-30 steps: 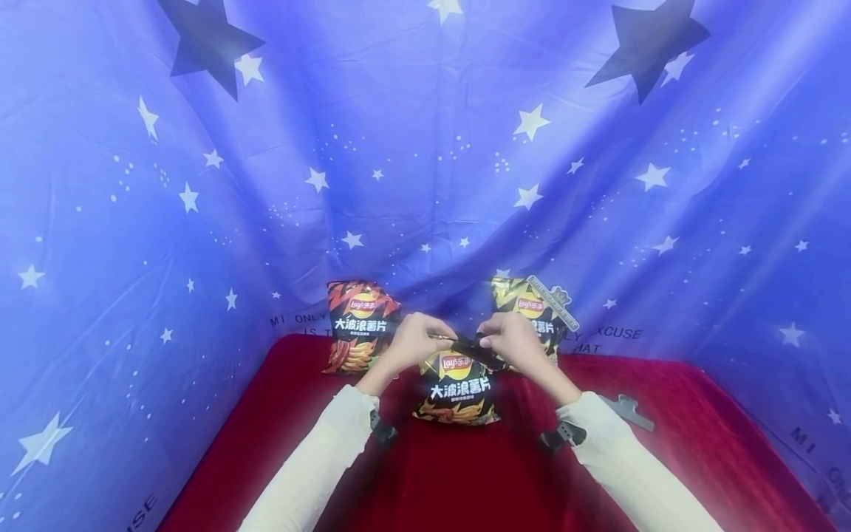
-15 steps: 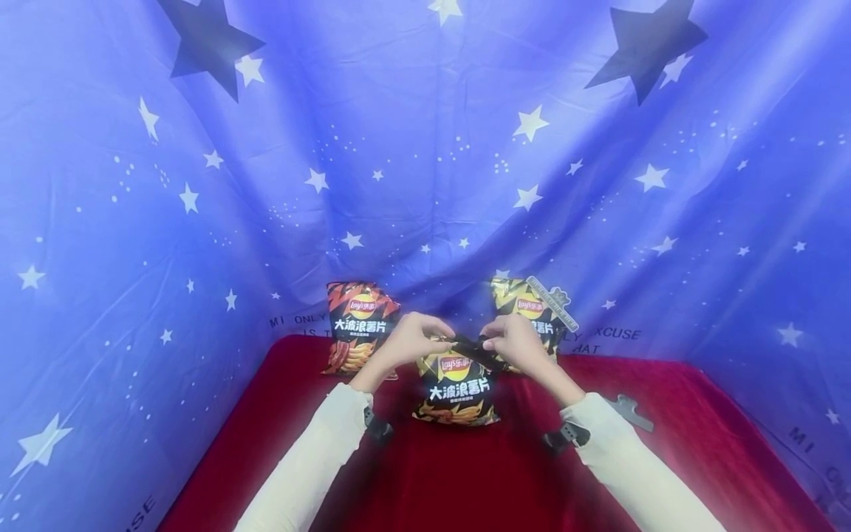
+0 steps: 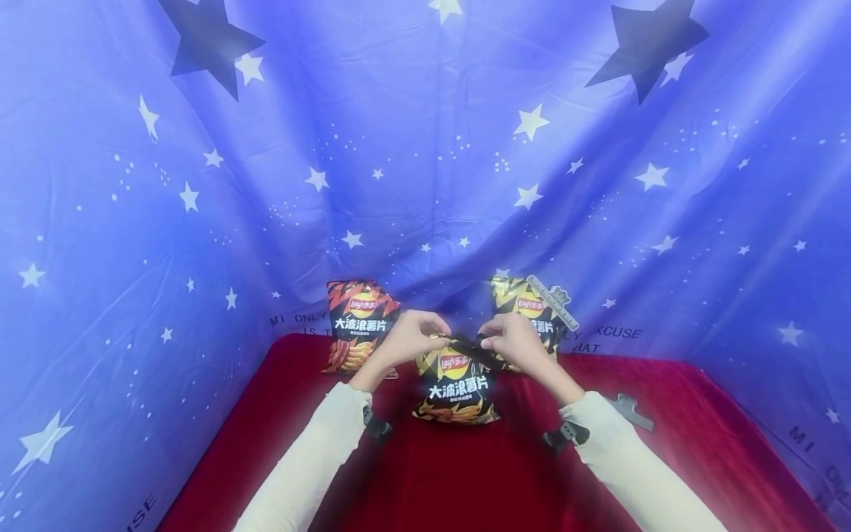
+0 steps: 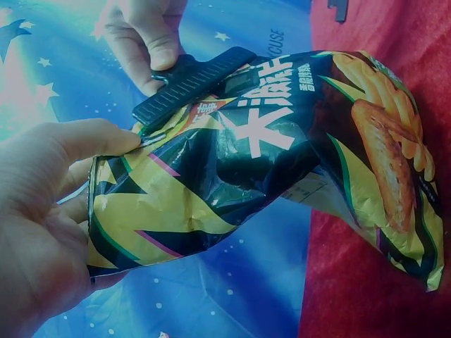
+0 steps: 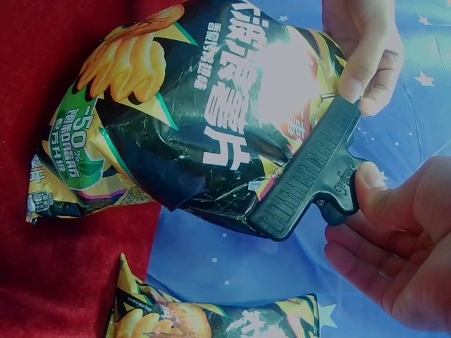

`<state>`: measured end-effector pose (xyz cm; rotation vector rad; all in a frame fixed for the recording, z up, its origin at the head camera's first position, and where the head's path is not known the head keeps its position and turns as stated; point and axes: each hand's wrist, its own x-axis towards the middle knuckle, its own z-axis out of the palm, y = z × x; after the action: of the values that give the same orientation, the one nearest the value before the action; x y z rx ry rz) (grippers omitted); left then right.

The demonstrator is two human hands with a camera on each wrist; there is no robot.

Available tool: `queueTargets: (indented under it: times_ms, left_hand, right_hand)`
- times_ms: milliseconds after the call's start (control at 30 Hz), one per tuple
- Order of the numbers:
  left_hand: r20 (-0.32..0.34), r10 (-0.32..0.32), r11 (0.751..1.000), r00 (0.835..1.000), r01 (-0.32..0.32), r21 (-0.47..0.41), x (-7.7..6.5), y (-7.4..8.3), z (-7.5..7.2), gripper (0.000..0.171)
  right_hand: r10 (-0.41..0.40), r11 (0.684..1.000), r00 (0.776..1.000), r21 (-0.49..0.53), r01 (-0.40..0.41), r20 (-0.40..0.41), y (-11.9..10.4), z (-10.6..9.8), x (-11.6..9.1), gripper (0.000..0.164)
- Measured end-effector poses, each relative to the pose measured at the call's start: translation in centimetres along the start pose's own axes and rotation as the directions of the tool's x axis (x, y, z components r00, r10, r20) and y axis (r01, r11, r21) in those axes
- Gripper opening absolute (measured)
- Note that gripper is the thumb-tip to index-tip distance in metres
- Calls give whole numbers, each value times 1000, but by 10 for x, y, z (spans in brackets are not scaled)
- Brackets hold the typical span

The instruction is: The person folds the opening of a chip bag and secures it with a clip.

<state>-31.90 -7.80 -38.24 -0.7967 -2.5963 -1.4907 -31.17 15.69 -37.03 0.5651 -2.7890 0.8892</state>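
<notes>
While blue star-printed cloth (image 3: 432, 148) hangs behind a red-covered table (image 3: 459, 480), a yellow-and-black chip bag (image 3: 459, 399) is gripped at its top.
It sits on the table, nearer than a red-and-black bag (image 3: 359, 329) on its left and a similar yellow bag (image 3: 515, 295) on its right. The left hand (image 4: 46, 211) pinches the chip bag's top edge; the right hand (image 5: 416, 243) holds a black clip (image 5: 306, 172) between thumb and fingers (ribbed, lying across the bag's upper end). A grey clip (image 3: 631, 413) lies farther right; a pale clip (image 3: 553, 303) sits on the similar bag's corner.
</notes>
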Motion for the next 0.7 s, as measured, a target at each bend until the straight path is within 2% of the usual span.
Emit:
queueTargets:
  times_ms: [467,700]
  left_hand:
    - [-22,32,999,999,-31,32,2,-1,3,12]
    - [-19,11,999,1000,-10,32,0,0,3,13]
  right_hand:
    - [1,998,1000,62,-2,16,-1,2,3,19]
    - [1,997,999,75,-4,40,2,4,4,18]
